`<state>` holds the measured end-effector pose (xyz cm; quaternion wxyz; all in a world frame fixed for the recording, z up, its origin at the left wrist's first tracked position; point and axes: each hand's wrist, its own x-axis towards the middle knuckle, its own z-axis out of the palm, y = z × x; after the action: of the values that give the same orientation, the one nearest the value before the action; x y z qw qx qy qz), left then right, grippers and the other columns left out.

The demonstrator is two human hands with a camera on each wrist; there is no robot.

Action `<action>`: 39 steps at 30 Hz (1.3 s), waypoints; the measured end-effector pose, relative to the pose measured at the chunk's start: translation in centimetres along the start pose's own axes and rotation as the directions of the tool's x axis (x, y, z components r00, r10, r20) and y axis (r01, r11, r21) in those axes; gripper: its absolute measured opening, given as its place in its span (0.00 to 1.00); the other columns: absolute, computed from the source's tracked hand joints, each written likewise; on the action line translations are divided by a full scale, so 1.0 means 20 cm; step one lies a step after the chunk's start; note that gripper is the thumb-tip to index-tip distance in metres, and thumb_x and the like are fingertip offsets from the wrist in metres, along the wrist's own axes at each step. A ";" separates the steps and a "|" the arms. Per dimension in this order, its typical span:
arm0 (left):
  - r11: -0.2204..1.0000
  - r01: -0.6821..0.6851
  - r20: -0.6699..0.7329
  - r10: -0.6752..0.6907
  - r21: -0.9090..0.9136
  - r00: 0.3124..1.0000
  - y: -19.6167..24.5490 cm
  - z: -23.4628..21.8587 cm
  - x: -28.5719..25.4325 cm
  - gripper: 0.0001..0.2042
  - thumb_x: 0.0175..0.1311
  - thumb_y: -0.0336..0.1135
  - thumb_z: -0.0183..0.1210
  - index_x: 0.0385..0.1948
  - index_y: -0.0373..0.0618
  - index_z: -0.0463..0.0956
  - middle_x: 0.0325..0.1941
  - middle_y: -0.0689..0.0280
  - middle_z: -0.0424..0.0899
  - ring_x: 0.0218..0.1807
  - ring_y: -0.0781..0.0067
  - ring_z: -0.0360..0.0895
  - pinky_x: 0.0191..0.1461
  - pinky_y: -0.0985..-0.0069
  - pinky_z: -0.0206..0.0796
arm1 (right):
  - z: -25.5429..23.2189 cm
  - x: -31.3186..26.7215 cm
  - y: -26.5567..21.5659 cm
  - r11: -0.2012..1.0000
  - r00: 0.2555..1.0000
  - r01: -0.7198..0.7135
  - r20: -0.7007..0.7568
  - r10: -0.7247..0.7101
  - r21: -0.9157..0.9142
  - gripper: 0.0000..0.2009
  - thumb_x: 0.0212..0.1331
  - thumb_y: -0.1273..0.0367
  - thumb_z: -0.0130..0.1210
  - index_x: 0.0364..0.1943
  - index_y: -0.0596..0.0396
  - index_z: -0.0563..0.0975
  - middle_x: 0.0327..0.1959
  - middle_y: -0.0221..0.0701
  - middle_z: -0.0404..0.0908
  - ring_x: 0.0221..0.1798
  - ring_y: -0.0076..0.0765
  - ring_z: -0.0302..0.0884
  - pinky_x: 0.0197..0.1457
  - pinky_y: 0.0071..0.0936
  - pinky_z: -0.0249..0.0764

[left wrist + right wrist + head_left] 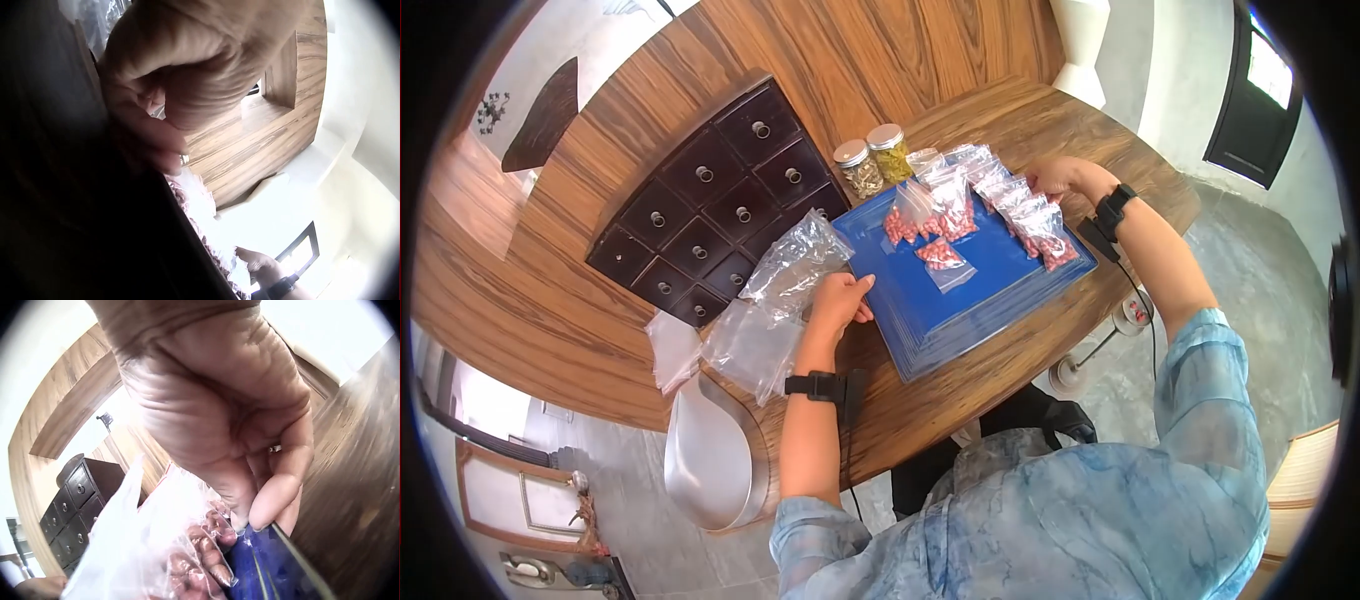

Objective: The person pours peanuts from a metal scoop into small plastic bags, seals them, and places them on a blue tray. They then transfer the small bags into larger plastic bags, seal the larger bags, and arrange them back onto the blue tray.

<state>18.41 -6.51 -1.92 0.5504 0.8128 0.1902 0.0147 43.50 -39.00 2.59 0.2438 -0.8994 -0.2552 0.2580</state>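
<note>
1. The right hand [1055, 177] is seen at the far right corner of the blue tray [990, 300], its fingers [275, 500] curled and pinching the edge of a small plastic bag of reddish nuts [200, 550].
2. The left hand [837, 300] is laid against the tray's near left edge with its fingers loosely bent; nothing is gripped by it.
3. More filled bags [945, 215] are spread between the hands, on the tray.
4. Empty bags [785, 270] lie just beyond the left hand on the tabletop [960, 400].
5. The filled bag is judged light, limp and slippery; it is best held at its sealed top, since the loose contents shift.
</note>
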 end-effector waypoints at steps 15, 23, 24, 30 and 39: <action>0.999 0.013 0.029 -0.012 -0.047 1.000 -0.01 0.01 0.05 0.16 0.62 0.42 0.59 0.20 0.41 0.71 0.16 0.62 0.76 0.15 0.73 0.75 0.16 0.82 0.64 | -0.03 0.13 0.05 0.994 0.993 0.106 -0.052 -0.107 -0.017 0.04 0.51 0.75 0.56 0.26 0.62 0.76 0.18 0.29 0.72 0.19 0.25 0.68 0.19 0.25 0.66; 0.999 0.017 -0.124 -0.012 0.039 0.992 0.04 -0.04 -0.04 0.18 0.66 0.45 0.54 0.27 0.36 0.72 0.20 0.58 0.78 0.16 0.71 0.77 0.15 0.80 0.64 | -0.21 -0.01 -0.11 0.854 0.851 -0.092 -0.486 -0.199 -0.512 0.09 0.57 0.71 0.48 0.24 0.61 0.76 0.17 0.31 0.77 0.19 0.29 0.71 0.20 0.24 0.65; 0.999 0.018 -0.134 -0.014 0.031 0.991 0.05 -0.05 -0.06 0.18 0.66 0.45 0.53 0.27 0.35 0.72 0.20 0.58 0.78 0.16 0.71 0.77 0.15 0.80 0.64 | -0.21 -0.07 -0.18 0.860 0.802 0.034 -0.499 -0.328 -0.509 0.10 0.58 0.69 0.49 0.25 0.60 0.77 0.17 0.29 0.76 0.19 0.26 0.71 0.22 0.23 0.66; 0.989 -0.042 -0.093 0.029 -0.142 0.995 0.11 -0.12 -0.19 0.12 0.66 0.40 0.54 0.28 0.41 0.73 0.22 0.66 0.78 0.19 0.78 0.75 0.19 0.84 0.63 | 0.16 -0.18 -0.73 0.732 0.787 0.617 -0.226 -0.574 0.290 0.08 0.63 0.66 0.53 0.32 0.56 0.78 0.21 0.23 0.77 0.24 0.16 0.73 0.28 0.15 0.69; 0.968 -0.046 -0.071 0.029 -0.246 0.997 0.08 -0.14 -0.23 0.09 0.66 0.39 0.54 0.29 0.44 0.74 0.24 0.66 0.79 0.21 0.78 0.76 0.22 0.84 0.63 | 0.52 -0.05 -0.79 0.469 0.850 0.473 -0.246 -0.466 0.746 0.08 0.60 0.67 0.57 0.26 0.54 0.78 0.20 0.25 0.78 0.19 0.17 0.73 0.20 0.13 0.64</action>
<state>13.92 -6.03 1.39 0.6403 0.7404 0.1898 0.0760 31.27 -24.45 4.15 0.6729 -0.5956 -0.3516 0.2622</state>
